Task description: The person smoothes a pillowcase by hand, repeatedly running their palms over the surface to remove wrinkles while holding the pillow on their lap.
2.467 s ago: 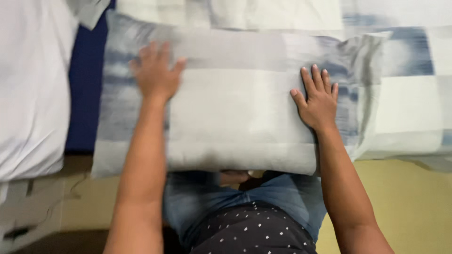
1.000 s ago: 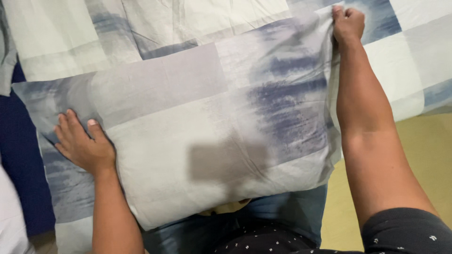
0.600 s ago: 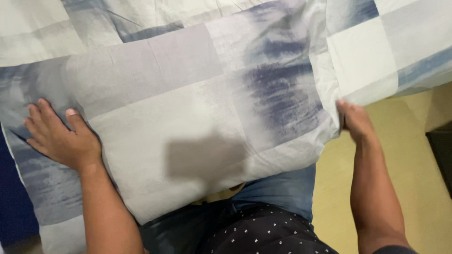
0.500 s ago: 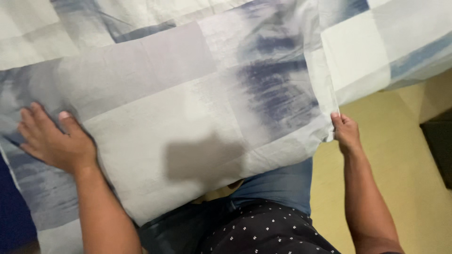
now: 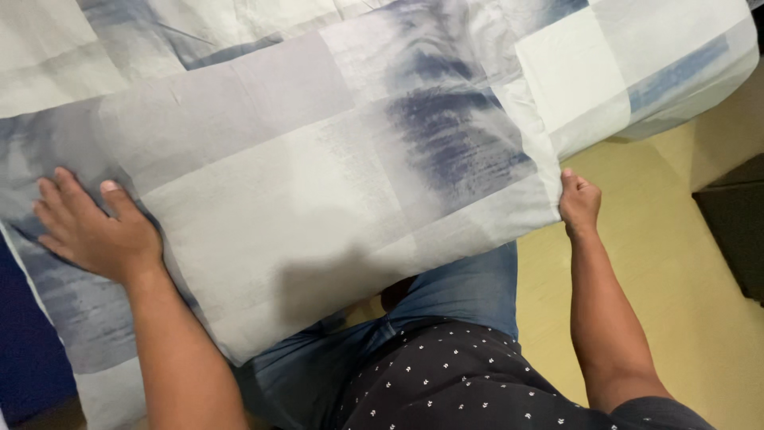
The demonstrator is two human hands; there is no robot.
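Left hand (image 5: 91,231) fingers (image 5: 64,195) spread flat, pressing the patchwork pillow (image 5: 318,183) at centre frame, right hand (image 5: 579,203) pinching its lower-right corner above the yellow floor (image 5: 700,318), risking slippage off the bedsheet (image 5: 605,72) under uneven pull.

We look straight down from a single camera worn on the head, close over the near edge of a bed, with no second view to share the scene. Our own torso in a dotted dark shirt (image 5: 454,382) fills the bottom of the frame. The patchwork pillow (image 5: 318,183) spans the middle at arm's length, our left hand (image 5: 91,231) and right hand (image 5: 578,203) entering from below on either side. The yellow floor (image 5: 700,318) falls away at right, tilted by the angle of the head.
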